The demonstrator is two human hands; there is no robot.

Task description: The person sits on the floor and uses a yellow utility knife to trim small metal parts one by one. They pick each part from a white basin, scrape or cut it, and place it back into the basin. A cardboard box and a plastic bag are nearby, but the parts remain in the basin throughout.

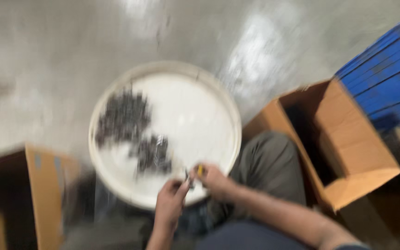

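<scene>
Small metal part (190, 177), pinched between left hand (170, 203) and right hand (213, 179) over the white tray's (218, 106) near rim, could slip and drop beside the grey pile (130, 127)

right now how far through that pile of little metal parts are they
Done: cannot tell; the picture is blurred and neither open cardboard box shows its contents. In hand: left hand and right hand meet over one small piece at the white round tray rim. Left: two dark heaps of small parts.

Warehouse: concrete floor (47, 51); cardboard boxes (348, 139)
</scene>
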